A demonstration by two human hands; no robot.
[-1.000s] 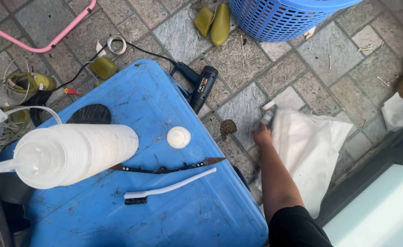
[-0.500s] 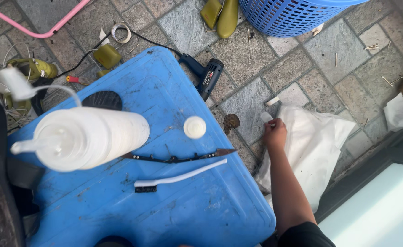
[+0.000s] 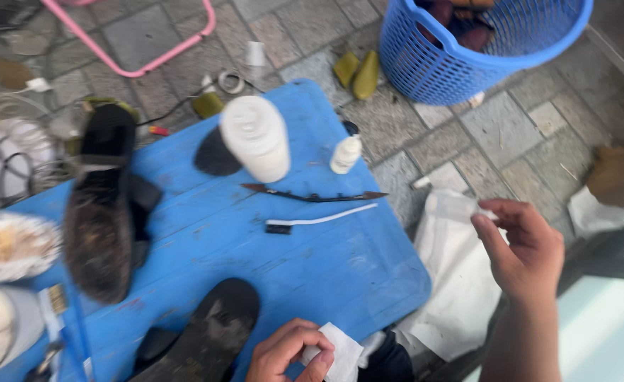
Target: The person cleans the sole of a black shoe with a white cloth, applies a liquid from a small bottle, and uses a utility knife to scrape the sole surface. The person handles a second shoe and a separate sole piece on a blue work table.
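My left hand (image 3: pixel 288 351) is at the bottom edge, over the near rim of the blue plastic table (image 3: pixel 340 272), and is closed on a folded white tissue (image 3: pixel 339 355). Off the table's right corner, my right hand (image 3: pixel 523 249) is raised and pinches a small scrap of white tissue (image 3: pixel 484 211) between thumb and fingers. On the table lie a white-handled brush (image 3: pixel 320 218), a thin dark tool (image 3: pixel 313 197), a large white squeeze bottle (image 3: pixel 256 137) and a small white bottle (image 3: pixel 345 153). A black shoe (image 3: pixel 104 205) lies sole up at left; another dark sole (image 3: pixel 207 331) lies near my left hand.
A white sheet (image 3: pixel 455 283) lies on the paving right of the table. A blue mesh basket (image 3: pixel 467 53) stands at the back right, with yellow-green pieces (image 3: pixel 358 72) beside it. A pink tube frame (image 3: pixel 167 53) and tangled cords (image 3: pixel 14 152) lie at the back left.
My right hand has risen from the ground by the white sheet and now pinches a tissue scrap. My left hand with the tissue and the black shoes have come into view as the camera shifted.
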